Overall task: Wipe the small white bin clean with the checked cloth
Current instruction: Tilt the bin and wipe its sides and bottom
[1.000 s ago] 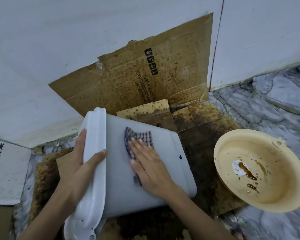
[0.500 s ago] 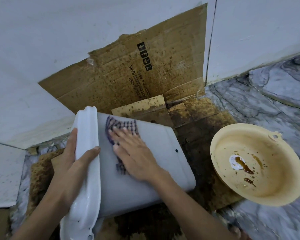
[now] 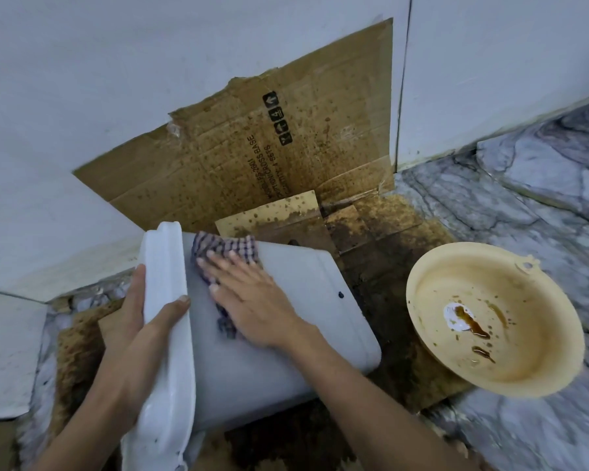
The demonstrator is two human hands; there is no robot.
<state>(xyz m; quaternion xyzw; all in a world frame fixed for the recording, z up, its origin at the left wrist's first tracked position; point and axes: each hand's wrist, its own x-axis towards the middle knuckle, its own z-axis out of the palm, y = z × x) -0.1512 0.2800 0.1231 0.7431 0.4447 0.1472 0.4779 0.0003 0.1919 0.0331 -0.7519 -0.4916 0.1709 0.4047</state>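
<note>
The small white bin (image 3: 306, 307) lies on its side over stained cardboard, its rim turned to the left and its base to the right. My left hand (image 3: 140, 321) grips the rim, thumb over the outer edge. My right hand (image 3: 252, 297) lies flat on the bin's upper side wall and presses the checked cloth (image 3: 225, 249) against it near the rim. The blue-and-white cloth shows beyond my fingertips and beneath my palm. A small dark spot (image 3: 340, 294) marks the wall near the base.
Oil-stained cardboard (image 3: 269, 147) leans on the white wall and covers the floor under the bin. A cream plastic basin (image 3: 524, 375) with brown residue sits tilted at the right on marble floor (image 3: 524, 212). A white board with printing (image 3: 4, 351) lies at left.
My right hand has slid the cloth along the bin's wall toward the rim and its far edge. My left hand keeps its grip on the rim.
</note>
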